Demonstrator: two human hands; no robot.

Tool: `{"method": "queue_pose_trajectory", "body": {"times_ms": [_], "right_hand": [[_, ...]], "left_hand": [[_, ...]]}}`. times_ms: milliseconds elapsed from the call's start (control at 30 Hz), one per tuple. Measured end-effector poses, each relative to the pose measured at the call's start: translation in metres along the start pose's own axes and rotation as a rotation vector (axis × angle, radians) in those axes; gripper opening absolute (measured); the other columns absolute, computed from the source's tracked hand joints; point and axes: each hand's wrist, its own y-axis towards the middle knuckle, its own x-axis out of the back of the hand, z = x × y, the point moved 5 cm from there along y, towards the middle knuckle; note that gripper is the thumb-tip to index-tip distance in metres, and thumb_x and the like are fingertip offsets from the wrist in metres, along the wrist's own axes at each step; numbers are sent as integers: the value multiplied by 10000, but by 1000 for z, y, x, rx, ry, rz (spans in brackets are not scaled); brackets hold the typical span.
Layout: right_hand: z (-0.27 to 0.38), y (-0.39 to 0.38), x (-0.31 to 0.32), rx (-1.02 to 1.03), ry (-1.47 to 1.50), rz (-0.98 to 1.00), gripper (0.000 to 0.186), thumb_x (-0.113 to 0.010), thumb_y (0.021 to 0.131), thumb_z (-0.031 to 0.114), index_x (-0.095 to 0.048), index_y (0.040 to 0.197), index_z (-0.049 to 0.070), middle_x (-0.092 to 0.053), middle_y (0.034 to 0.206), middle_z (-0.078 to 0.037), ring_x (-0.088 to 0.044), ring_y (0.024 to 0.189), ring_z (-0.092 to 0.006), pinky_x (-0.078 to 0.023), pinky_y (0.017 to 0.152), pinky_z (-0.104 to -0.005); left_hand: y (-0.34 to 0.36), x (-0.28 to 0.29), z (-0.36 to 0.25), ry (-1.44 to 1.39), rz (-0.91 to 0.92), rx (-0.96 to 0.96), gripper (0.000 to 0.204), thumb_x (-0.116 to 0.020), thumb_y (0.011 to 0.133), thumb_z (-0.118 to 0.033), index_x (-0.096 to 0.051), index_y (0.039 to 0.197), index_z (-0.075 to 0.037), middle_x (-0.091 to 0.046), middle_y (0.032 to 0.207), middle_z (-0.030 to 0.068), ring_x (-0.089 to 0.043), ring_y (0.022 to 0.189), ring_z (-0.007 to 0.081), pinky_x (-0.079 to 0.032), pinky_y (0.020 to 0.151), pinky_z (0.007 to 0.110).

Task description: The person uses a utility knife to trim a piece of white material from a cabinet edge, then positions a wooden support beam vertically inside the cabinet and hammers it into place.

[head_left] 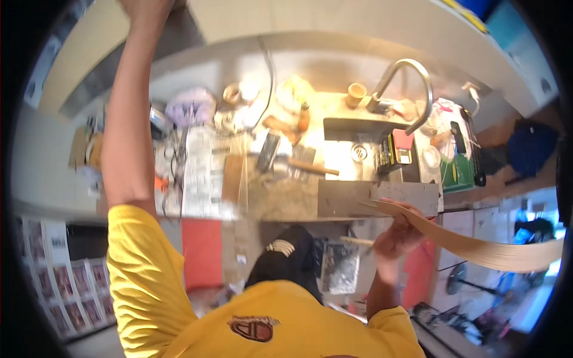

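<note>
My left arm reaches up to the dark opening in the cabinetry (pixel 173 33) above the counter. My left hand (pixel 146 6) is cut off by the top edge, so its fingers do not show. Low on the right, my right hand (pixel 399 237) is closed around one end of a long, thin, wood-coloured strip (pixel 477 246). The strip bends away to the right, past the counter's front edge. Just beyond this hand lies a grey flat panel (pixel 406 194) along the front of the sink (pixel 340 158).
A curved tap (pixel 427 89) arches over the sink, beside a black box (pixel 388 152). On the cluttered counter lie a wooden-handled tool (pixel 313 167), a printed sheet (pixel 200 173), a brown board (pixel 233 179) and a cup (pixel 356 94). A green container (pixel 456 170) stands right.
</note>
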Motion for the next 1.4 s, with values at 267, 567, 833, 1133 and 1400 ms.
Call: {"method": "queue_pose_trajectory", "body": {"times_ms": [267, 567, 833, 1133, 1400], "right_hand": [[68, 58, 3, -243, -80, 48, 171, -607, 1014, 94, -577, 1135, -23, -625, 889, -35, -567, 767, -74, -460, 658, -226], [99, 95, 6, -202, 134, -24, 137, -663, 977, 78, -630, 1080, -6, -512, 777, 65, -417, 678, -16, -347, 591, -196], [126, 167, -41, -22, 38, 157, 173, -631, 979, 76, -665, 1123, -14, -701, 897, -56, -630, 819, -77, -504, 727, -245], [121, 248, -124, -17, 263, 310, 206, -652, 981, 187, -664, 1042, -10, -693, 814, -64, -663, 801, -80, -515, 685, -251], [88, 250, -170, 446, -31, 427, 235, -576, 1022, 158, -655, 1139, -30, -669, 860, -80, -657, 796, -135, -545, 739, -274]], "left_hand": [[-9, -1, 15, 140, 77, 16, 208, -722, 909, -319, -761, 1054, -175, -696, 986, 34, -640, 941, 240, -456, 870, 387], [-10, 7, -1, 108, 113, 54, 315, -757, 879, -332, -737, 1138, -154, -681, 1085, 61, -619, 1037, 261, -443, 921, 400], [48, 58, -106, -616, 170, 217, 656, -822, 830, -238, -554, 1396, -45, -575, 1385, 160, -549, 1285, 273, -450, 1057, 418], [123, 59, -161, -935, 380, 484, 287, -706, 933, -41, -666, 1207, 34, -723, 1052, 81, -693, 996, 159, -551, 852, 268], [178, 35, -92, -832, 153, 525, 261, -647, 969, -90, -655, 1175, 71, -719, 884, 98, -682, 726, 127, -584, 636, 253]]}}
